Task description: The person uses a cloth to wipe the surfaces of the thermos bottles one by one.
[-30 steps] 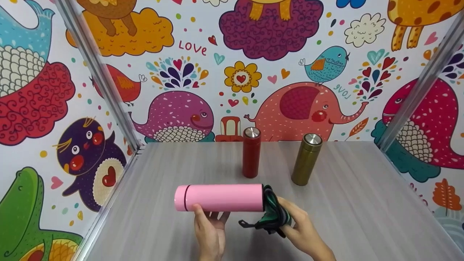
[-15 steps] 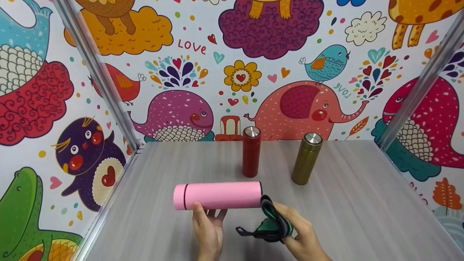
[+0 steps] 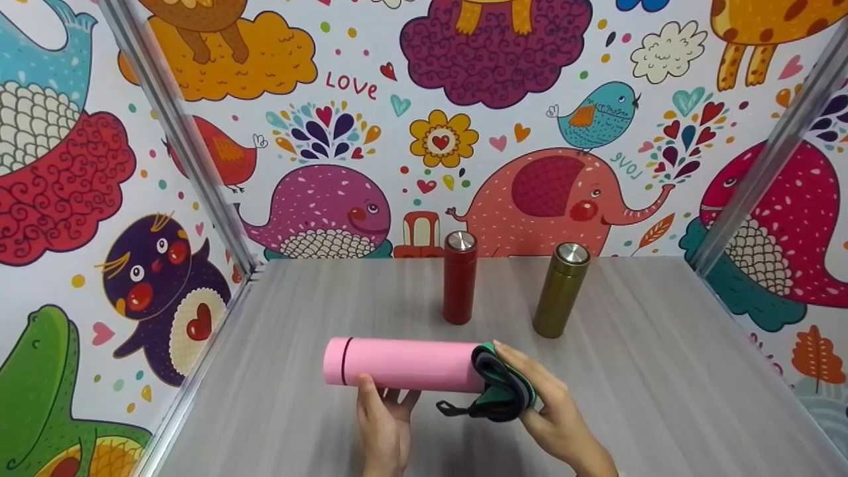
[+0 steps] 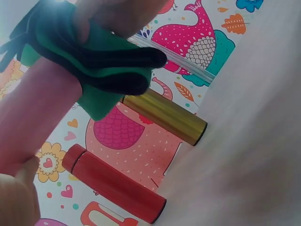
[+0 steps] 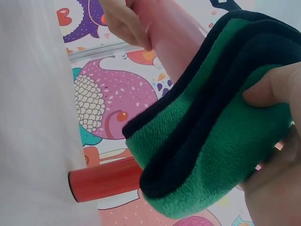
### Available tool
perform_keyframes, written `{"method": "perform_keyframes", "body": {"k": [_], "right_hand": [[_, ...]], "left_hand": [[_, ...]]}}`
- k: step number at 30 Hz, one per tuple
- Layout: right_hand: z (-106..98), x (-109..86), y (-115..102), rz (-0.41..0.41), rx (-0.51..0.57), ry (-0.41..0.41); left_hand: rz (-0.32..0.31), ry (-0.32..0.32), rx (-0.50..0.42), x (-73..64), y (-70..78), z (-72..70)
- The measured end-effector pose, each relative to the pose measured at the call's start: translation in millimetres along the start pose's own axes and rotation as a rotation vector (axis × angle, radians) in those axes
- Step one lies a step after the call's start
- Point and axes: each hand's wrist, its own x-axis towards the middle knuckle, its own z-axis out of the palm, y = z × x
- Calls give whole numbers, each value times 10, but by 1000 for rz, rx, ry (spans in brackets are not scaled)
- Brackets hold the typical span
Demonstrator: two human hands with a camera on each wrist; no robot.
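A pink thermos bottle (image 3: 411,364) lies level in the air above the table, its capped end to the left. My left hand (image 3: 384,424) grips it from below near the cap, thumb on the near side. In my right hand (image 3: 553,414) is a folded green cloth (image 3: 500,394) with dark edging and a small hanging loop. The cloth lies against the bottle's right end and hides it in the head view. From the right wrist view, the green cloth (image 5: 207,122) shows a fuzzy pile, with my right thumb pressing on it.
On the grey table (image 3: 298,305) a red thermos bottle (image 3: 458,281) stands upright at the back. To its right stands an olive-gold thermos bottle (image 3: 561,291). Cartoon-printed walls with metal corner strips (image 3: 179,139) enclose the table's back and sides.
Half a second ago the cloth sat lower, showing the bottle's dark-rimmed right end. Now my right hand has raised it over that end. The bottle has tilted slightly and shifted a little right.
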Motion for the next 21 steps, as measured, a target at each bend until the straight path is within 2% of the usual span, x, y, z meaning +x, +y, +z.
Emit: {"method": "perform_keyframes", "body": {"k": [6, 14, 17, 21], "right_hand": [[25, -42, 82, 30, 32, -3], [117, -289, 372, 47, 41, 7], [153, -333, 359, 32, 31, 3], [181, -313, 214, -17, 7, 12]], "left_hand": [[-34, 27, -18, -3, 54, 22], [-32, 67, -72, 13, 83, 56], [-13, 78, -90, 23, 92, 57], [0, 83, -89, 30, 101, 49]]}}
